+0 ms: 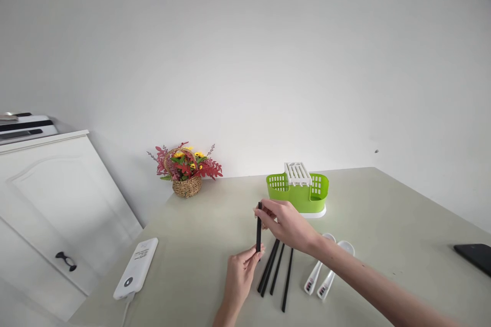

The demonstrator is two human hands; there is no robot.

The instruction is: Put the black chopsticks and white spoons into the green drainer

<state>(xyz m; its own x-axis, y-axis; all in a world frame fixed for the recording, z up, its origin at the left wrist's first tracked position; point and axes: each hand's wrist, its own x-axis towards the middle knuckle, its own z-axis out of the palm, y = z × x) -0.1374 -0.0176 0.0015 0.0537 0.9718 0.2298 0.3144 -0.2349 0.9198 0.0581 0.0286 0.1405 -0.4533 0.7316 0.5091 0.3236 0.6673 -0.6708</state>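
Note:
Between my hands a pair of black chopsticks point(258, 235) stands nearly upright above the table; whether it is exactly two sticks is hard to tell. My right hand point(286, 222) pinches the upper end, and my left hand point(241, 271) pinches the lower part. Several more black chopsticks point(287, 281) lie on the table under and beside my hands, their far ends partly hidden by my right hand. Two white spoons point(328, 280) rest to the right, partly covered by my right forearm. Behind my right hand stands a green utensil basket point(299, 198) with a white slotted piece point(297, 173) across its middle.
A wicker basket of artificial flowers point(186, 186) stands at the back left. At the left edge lies a white power bank point(137, 268) with a cable. A black phone point(475, 258) is at the far right. A white cabinet point(46, 204) adjoins the pale table point(192, 235).

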